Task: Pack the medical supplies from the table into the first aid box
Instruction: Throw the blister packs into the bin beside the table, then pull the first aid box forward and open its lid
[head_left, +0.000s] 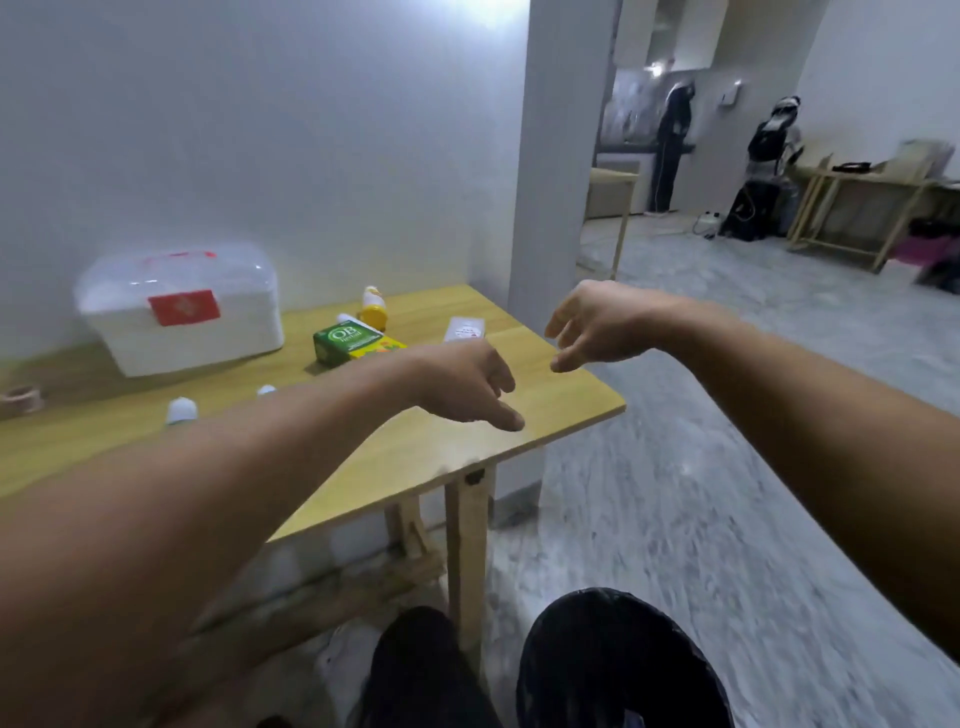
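A white first aid box (182, 312) with a clear lid and red label stands closed at the back left of the wooden table (561, 400). To its right lie a green and yellow carton (353, 343), a yellow bottle (373, 307) and a flat white packet (464, 329). Two small white bottles (182, 410) (266, 389) and a roll of tape (21, 399) sit nearer the left. My left hand (467, 387) hovers over the table's right part, empty, fingers loosely apart. At the table's right edge, my right hand (597, 327) hangs empty with fingers spread.
A white wall and pillar (561, 156) stand behind the table. Grey marble floor (701, 415) opens to the right. Two people stand far back near another wooden table (857, 187). My dark-clad knees (613, 654) sit below the table's corner leg (467, 545).
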